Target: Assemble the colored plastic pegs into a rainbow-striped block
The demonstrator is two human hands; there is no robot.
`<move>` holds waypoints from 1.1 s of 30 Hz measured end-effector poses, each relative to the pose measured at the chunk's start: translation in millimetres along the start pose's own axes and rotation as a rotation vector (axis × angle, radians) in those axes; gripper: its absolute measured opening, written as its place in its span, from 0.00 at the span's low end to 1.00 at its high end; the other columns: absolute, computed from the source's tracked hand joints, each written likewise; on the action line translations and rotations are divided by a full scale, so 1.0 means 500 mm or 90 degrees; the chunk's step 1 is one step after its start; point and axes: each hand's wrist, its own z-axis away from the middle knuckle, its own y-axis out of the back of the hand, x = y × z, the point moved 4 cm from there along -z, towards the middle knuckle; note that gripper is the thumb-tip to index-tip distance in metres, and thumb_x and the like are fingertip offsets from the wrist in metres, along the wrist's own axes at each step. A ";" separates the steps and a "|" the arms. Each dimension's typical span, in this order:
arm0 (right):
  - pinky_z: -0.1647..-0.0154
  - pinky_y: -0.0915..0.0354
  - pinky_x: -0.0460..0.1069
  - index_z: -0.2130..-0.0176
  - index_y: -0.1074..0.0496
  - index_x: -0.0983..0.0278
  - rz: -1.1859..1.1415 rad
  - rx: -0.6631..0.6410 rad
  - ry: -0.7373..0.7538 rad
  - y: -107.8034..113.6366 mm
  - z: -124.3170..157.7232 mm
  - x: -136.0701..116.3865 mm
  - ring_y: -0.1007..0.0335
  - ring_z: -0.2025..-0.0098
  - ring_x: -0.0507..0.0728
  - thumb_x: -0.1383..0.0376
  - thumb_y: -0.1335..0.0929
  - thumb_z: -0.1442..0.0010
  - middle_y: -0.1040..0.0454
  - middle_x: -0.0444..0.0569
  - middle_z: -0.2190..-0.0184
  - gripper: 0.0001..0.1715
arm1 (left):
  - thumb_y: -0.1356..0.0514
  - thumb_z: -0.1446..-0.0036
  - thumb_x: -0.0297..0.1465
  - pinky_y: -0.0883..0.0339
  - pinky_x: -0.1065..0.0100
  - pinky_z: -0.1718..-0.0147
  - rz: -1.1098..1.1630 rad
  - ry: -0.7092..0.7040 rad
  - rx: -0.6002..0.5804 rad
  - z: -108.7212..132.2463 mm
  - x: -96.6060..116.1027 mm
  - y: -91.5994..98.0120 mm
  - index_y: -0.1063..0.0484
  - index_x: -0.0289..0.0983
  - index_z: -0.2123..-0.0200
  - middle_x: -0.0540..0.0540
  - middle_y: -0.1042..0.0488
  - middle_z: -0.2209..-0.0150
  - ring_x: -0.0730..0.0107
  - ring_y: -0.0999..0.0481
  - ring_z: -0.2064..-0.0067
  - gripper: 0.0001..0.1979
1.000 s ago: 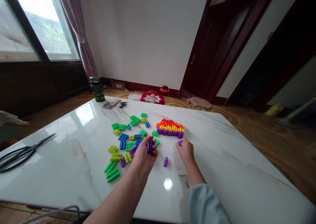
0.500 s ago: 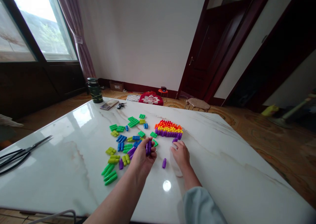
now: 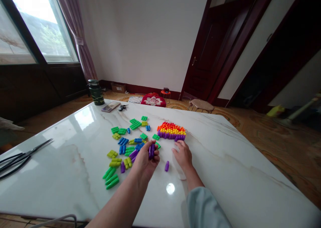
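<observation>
The right hand (image 3: 184, 154) is bringing a purple piece (image 3: 177, 138) in against the near right end of the purple row (image 3: 167, 135), closing the small gap that was showing half a second ago. For the work in hand, this is apparently meaning one more piece for that row, which is running along the near side of the red, orange and yellow block (image 3: 172, 128).

The right fingers are bending loosely at the piece's near side (whether they are pinching it or only nudging it, I cannot tell). The left hand (image 3: 147, 159) is holding much the same spot over the table (image 3: 225, 167), its fingers curling closed around a small bunch (image 3: 151, 151) of purple pieces; the fingers are hiding the exact count.

A spare purple piece (image 3: 167, 166) is lying alone between the forearms, unmoved since the earlier views. Green pieces (image 3: 112, 181), blue pieces (image 3: 122, 149) and a few more purple ones are lying scattered to the left, and nothing there is visibly shifting.
</observation>
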 end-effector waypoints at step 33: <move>0.64 0.40 0.47 0.57 0.27 0.60 0.013 -0.280 -0.153 0.100 0.070 -0.063 0.28 0.61 0.56 0.54 0.31 0.49 0.24 0.48 0.64 0.20 | 0.47 0.42 0.15 0.27 0.79 0.77 0.041 -0.092 0.029 -0.002 -0.010 -0.001 0.33 0.29 0.65 0.42 0.27 0.69 0.74 0.23 0.72 0.07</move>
